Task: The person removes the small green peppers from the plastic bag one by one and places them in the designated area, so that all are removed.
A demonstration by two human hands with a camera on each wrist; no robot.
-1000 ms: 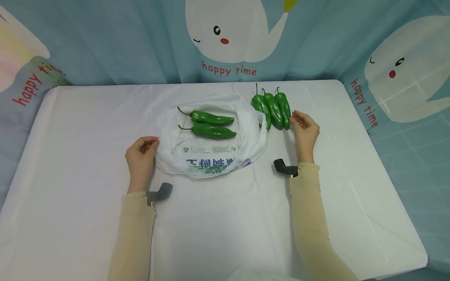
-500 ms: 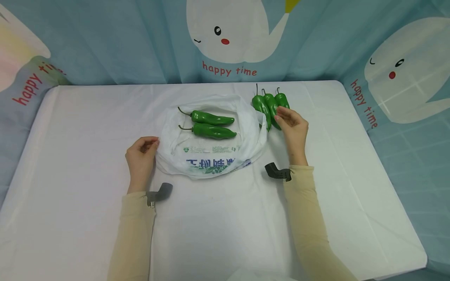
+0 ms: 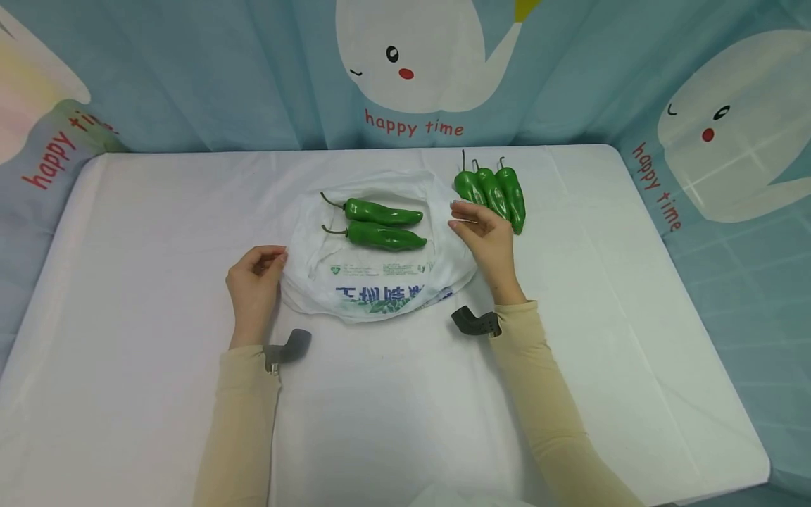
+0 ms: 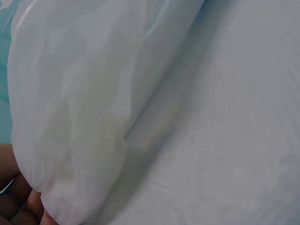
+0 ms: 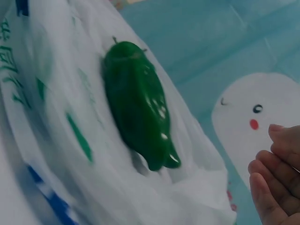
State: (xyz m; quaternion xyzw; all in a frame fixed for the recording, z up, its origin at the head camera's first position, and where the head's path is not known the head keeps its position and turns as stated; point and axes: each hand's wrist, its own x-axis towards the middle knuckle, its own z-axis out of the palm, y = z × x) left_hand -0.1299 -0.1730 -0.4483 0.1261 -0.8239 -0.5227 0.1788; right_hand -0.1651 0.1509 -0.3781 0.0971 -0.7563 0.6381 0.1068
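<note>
A white plastic bag (image 3: 303, 278) with blue and green print lies on the table, its mouth spread wide. Inside it are two long green peppers, an upper pepper (image 3: 382, 213) and a lower pepper (image 3: 386, 237), stems to the left. My left hand (image 3: 255, 292) pinches the bag's left rim between thumb and fingers. Over the bag's right rim is my right hand (image 3: 489, 243), its fingers loosely extended around nothing. In the right wrist view, those fingers (image 5: 269, 197) stand apart from the bag, with green peppers (image 5: 136, 101) visible in it.
Three more green peppers (image 3: 491, 189) lie side by side at the table's back right, partly behind my right hand. A white table (image 3: 633, 352) spans the view, backed by a blue curtain (image 3: 253, 77). Something pale and translucent (image 3: 465, 497) shows at the bottom edge.
My right hand has moved left from beside the rightmost loose pepper, across the row, to the bag's right rim. My left hand, the bag and the peppers have stayed put.
</note>
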